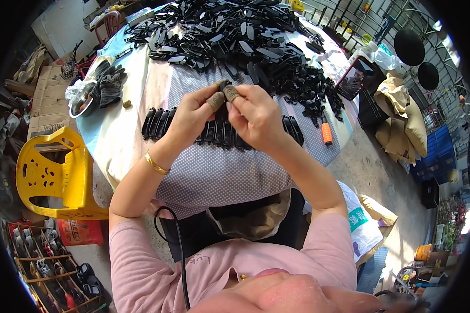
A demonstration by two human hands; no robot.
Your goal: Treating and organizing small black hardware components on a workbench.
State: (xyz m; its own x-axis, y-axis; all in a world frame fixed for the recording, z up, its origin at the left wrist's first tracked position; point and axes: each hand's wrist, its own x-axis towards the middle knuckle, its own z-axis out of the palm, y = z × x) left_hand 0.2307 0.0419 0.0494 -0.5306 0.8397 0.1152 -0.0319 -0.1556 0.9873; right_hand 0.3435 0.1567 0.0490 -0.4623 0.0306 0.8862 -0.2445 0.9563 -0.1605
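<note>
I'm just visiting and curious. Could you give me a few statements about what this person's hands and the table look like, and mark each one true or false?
1. Both hands hold one small black plastic part between them. True: the left hand and right hand pinch it together above the table.
2. The fingertips are bare. False: brownish finger covers sit on the pinching fingers.
3. A neat row of black parts lies under the hands. True.
4. The chair beside the table is red. False: it is yellow.
5. An orange-handled tool lies to the right of the hands. True.
6. The heap of black parts lies on the floor. False: it is on the table.
</note>
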